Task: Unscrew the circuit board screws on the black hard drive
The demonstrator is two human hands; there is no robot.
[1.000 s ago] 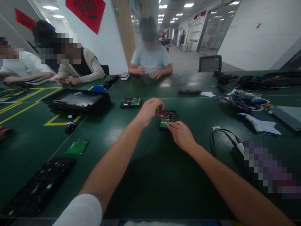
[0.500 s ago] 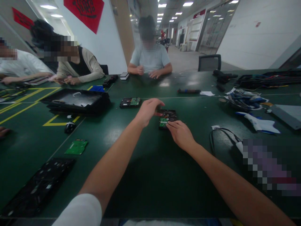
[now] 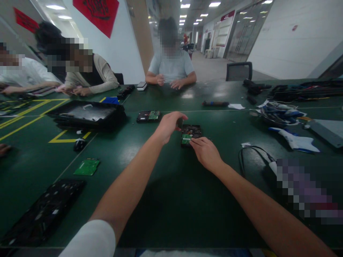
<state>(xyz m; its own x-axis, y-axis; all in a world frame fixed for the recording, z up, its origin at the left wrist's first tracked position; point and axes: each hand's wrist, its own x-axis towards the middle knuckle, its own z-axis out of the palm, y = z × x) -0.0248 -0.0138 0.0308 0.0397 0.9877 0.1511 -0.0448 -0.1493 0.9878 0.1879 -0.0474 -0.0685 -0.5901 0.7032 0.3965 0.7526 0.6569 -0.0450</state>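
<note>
A black hard drive (image 3: 194,130) with a green circuit board on its near end lies on the dark green table (image 3: 166,200) in the middle of the view. My left hand (image 3: 168,126) hovers at the drive's left edge, fingers curled in a pinch round a small dark tool (image 3: 180,123) that stands on the drive. My right hand (image 3: 205,152) rests at the drive's near edge, its fingertips closed together on the green board.
A second hard drive (image 3: 148,116) and a black tray (image 3: 88,115) lie to the left. Nearer me are a loose green board (image 3: 88,166) and a black panel (image 3: 43,210). A black cable (image 3: 253,154) and tools lie right. Three people sit across the table.
My left hand's fingers have shifted slightly round the tool and the yellowish part seen earlier is now covered. My right hand and the drive have stayed put.
</note>
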